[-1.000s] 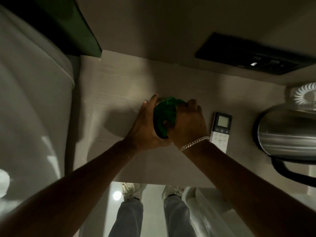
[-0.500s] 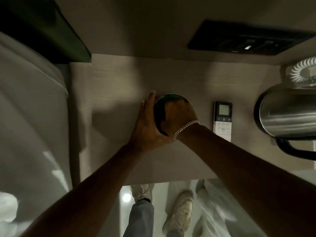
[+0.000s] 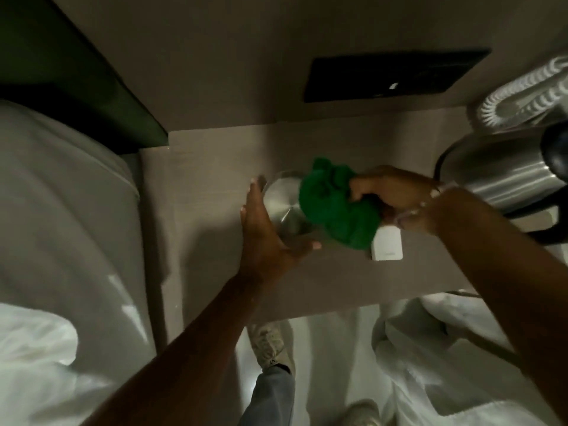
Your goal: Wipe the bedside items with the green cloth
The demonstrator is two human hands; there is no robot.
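Centre of frame: round metal disc (image 3: 281,202) on bedside top (image 3: 203,192), braced at its left edge by left hand (image 3: 264,232), fingers flat, thumb under lower rim. Just right: green cloth (image 3: 336,209), bunched, gripped by right hand (image 3: 396,195), covering disc's right part. Below cloth: white remote (image 3: 388,247), partly hidden. Right edge: steel kettle (image 3: 504,173); coiled cord (image 3: 522,96) above. Upper centre: dark wall panel (image 3: 390,73). Left: white bedding (image 3: 61,241). Bottom: shoes (image 3: 270,342).

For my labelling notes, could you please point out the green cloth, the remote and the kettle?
green cloth (image 3: 336,207), head view, middle of the bunched fabric.
remote (image 3: 388,248), head view, bare white lower end.
kettle (image 3: 504,176), head view, steel body.
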